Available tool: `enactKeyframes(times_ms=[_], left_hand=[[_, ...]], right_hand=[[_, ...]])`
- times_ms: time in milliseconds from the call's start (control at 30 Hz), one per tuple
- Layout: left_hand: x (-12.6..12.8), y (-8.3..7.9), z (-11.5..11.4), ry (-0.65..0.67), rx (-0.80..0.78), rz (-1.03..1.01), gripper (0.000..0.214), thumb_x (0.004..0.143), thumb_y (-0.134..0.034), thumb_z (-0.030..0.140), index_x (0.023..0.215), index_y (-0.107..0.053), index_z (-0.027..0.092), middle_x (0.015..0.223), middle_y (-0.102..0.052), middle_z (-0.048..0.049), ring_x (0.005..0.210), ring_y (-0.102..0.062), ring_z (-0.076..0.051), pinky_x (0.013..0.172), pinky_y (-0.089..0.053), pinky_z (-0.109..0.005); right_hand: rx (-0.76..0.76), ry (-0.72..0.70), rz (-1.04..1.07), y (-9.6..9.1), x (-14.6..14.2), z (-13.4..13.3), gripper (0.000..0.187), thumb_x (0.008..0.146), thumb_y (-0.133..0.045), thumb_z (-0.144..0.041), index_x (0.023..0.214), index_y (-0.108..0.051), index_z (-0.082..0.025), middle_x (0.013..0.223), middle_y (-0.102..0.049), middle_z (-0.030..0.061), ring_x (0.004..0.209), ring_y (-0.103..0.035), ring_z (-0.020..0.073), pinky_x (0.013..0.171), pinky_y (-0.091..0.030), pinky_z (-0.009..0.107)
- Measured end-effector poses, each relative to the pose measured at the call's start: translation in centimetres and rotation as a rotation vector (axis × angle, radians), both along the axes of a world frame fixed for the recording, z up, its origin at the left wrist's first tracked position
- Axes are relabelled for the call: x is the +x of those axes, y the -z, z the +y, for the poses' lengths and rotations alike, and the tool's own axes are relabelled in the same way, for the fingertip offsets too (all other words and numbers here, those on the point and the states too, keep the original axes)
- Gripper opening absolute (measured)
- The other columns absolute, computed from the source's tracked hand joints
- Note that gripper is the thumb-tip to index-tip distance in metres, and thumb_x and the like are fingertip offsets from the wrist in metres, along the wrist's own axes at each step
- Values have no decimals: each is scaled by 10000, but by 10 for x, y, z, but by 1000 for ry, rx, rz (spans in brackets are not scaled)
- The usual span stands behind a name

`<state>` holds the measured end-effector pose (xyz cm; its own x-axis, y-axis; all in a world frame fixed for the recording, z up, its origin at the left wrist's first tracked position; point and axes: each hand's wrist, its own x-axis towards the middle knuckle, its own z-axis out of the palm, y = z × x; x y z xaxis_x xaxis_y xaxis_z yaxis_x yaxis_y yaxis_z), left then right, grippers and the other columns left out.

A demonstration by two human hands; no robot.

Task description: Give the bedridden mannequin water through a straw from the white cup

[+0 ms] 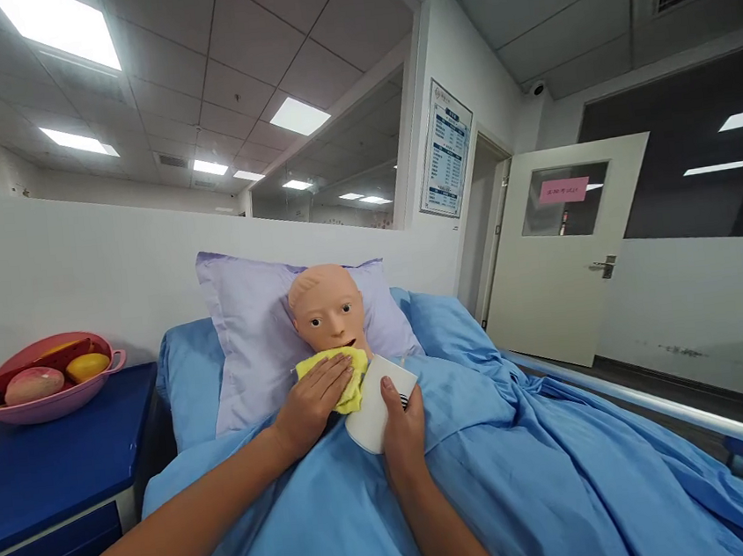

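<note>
A patient manikin (325,305) lies face up in bed, its head on a pillow and its body under the blue bedding. Across its chin and neck is a yellow cloth (356,386); my left hand (314,399) presses on it from above, fingers together. My right hand (404,429) grips a white cup (368,418), tilted, with dark stripes near the thumb. The cup is just right of the cloth, over the manikin's upper chest. Its opening cannot be made out.
A lavender pillow (244,327) props the head. At left, a blue bedside cabinet (53,471) bears a pink basket (46,408) of fruit. Blue bedding (499,477) spreads widely, with a bed rail (657,412) along the right. Beyond stands an open door (551,286).
</note>
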<state>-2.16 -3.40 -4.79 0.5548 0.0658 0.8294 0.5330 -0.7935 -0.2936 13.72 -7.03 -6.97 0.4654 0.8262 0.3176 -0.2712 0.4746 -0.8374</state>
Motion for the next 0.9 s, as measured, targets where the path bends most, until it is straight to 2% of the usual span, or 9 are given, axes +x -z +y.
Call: enactKeyframes(times_ms=[133, 233, 333, 400, 667, 800, 900], left_hand=[[13, -31, -6, -21, 96, -88, 503, 973, -323, 77, 1474, -323, 119, 1463, -470, -160, 1438, -293, -239, 1130, -391, -505], [28, -42, 4, -134, 184, -31, 475, 971, -344, 92, 1444, -368, 69, 1468, -463, -162, 1447, -265, -243, 1149, -366, -471], [34, -34, 18, -271, 235, 80, 444, 971, -346, 97, 1404, -431, 49, 1459, -474, -151, 1421, -329, -223, 1143, -371, -409], [33, -25, 24, -315, 251, 119, 427, 970, -358, 100, 1380, -465, 48, 1451, -483, -147, 1396, -378, -212, 1136, -377, -383], [21, -5, 17, -261, 207, 97, 386, 970, -381, 104, 1328, -523, 67, 1395, -552, -124, 1334, -471, -212, 1116, -403, -401], [15, 1, 13, -175, 21, 70, 411, 976, -363, 120, 1366, -494, 116, 1389, -555, -130, 1319, -491, -211, 1120, -394, -426], [10, -1, 3, -19, -217, -13, 434, 955, -375, 123, 1366, -508, 159, 1395, -552, -128, 1315, -496, -234, 1125, -378, -483]], right_hand=[[32, 9, -21, -1, -1, -1, 480, 778, -690, -532, 1142, -565, -245, 977, -693, 22, 804, -670, 207, 672, -553, 309], [25, 23, -18, -4, -3, -3, 474, 780, -689, -533, 1137, -570, -245, 952, -686, 12, 779, -658, 195, 650, -545, 294], [5, 21, 12, -5, -3, -3, 482, 776, -690, -548, 1132, -568, -247, 900, -675, -1, 717, -643, 182, 590, -533, 278], [1, 14, 23, -4, -3, -2, 466, 780, -688, -549, 1114, -570, -246, 878, -672, -8, 706, -640, 176, 590, -532, 274], [7, 15, 10, 0, -2, -1, 474, 775, -690, -547, 1109, -564, -235, 865, -675, -4, 681, -636, 170, 566, -526, 268], [10, 3, 2, -3, -3, -3, 474, 772, -690, -538, 1108, -559, -231, 880, -674, 0, 730, -656, 184, 614, -542, 284], [-3, -4, -7, -5, -2, -5, 506, 766, -680, -556, 1133, -552, -232, 916, -683, 14, 739, -661, 190, 622, -543, 295]])
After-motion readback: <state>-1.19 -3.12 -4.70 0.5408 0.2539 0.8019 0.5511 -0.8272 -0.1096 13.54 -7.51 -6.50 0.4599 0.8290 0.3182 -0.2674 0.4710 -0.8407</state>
